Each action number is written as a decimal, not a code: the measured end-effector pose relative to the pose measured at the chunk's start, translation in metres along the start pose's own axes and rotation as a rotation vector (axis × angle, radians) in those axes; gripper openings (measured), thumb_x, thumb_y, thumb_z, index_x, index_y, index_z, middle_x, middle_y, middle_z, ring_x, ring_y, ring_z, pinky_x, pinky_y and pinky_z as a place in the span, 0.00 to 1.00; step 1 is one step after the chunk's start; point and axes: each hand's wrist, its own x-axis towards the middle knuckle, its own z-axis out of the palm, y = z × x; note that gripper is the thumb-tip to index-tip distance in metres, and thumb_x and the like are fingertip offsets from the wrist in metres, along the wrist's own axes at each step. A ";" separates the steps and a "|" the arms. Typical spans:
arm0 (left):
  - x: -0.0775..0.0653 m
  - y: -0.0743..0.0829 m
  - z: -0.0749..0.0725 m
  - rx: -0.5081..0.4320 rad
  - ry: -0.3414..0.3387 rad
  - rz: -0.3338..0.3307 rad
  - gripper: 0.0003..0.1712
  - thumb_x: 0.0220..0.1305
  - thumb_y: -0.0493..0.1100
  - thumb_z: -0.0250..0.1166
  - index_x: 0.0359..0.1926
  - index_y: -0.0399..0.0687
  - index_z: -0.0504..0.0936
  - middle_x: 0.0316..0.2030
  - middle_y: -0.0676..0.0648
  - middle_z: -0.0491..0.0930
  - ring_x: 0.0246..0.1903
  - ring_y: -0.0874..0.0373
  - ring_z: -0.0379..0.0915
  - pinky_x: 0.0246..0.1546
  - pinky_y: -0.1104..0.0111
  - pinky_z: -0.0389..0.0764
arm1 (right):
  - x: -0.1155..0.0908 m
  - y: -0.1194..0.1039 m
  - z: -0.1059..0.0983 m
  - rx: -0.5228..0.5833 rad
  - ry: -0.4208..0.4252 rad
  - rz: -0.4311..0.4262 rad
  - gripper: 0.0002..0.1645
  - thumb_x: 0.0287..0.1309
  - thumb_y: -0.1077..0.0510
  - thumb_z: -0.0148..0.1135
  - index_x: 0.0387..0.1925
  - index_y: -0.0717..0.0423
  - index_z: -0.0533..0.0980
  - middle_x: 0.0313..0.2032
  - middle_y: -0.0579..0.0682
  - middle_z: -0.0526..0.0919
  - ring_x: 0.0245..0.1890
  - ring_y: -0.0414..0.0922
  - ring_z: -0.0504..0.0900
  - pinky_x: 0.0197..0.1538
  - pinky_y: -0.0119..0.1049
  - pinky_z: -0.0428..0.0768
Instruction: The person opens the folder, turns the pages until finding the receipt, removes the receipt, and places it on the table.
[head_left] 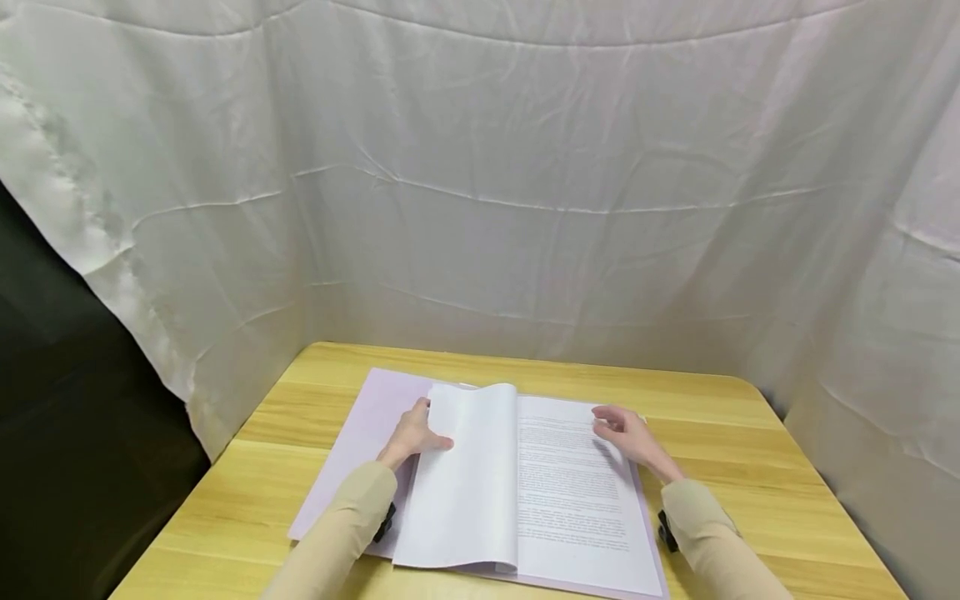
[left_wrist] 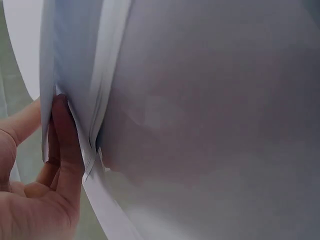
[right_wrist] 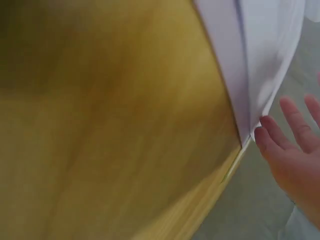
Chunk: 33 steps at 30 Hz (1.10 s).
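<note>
A lavender folder [head_left: 352, 450] lies open on the table, bearing white sheets. On its right side is a printed page [head_left: 566, 483] covered in lines of small text. Toward the left, a turned white sheet [head_left: 476, 475] curves over with its blank face up. My left hand [head_left: 414, 432] grips the outer edge of this sheet, thumb on top; in the left wrist view the fingers [left_wrist: 65, 145] reach behind the paper [left_wrist: 75, 60]. My right hand [head_left: 626, 432] hovers at the printed page's upper right edge, fingers [right_wrist: 295, 120] loosely spread and holding nothing.
The light wooden table [head_left: 750, 475] extends around the folder on both sides. Pale curtains [head_left: 525, 183] hang behind and beside it. A dark area [head_left: 75, 400] shows at the far left. Each wrist carries a small black device [head_left: 667, 532].
</note>
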 end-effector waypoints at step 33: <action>0.001 -0.008 0.006 0.299 0.108 0.016 0.62 0.43 0.50 0.83 0.74 0.36 0.59 0.24 0.43 0.77 0.21 0.55 0.59 0.26 0.63 0.67 | 0.027 0.008 -0.006 -0.124 0.124 0.138 0.33 0.59 0.64 0.64 0.66 0.69 0.68 0.63 0.75 0.70 0.61 0.70 0.71 0.65 0.65 0.71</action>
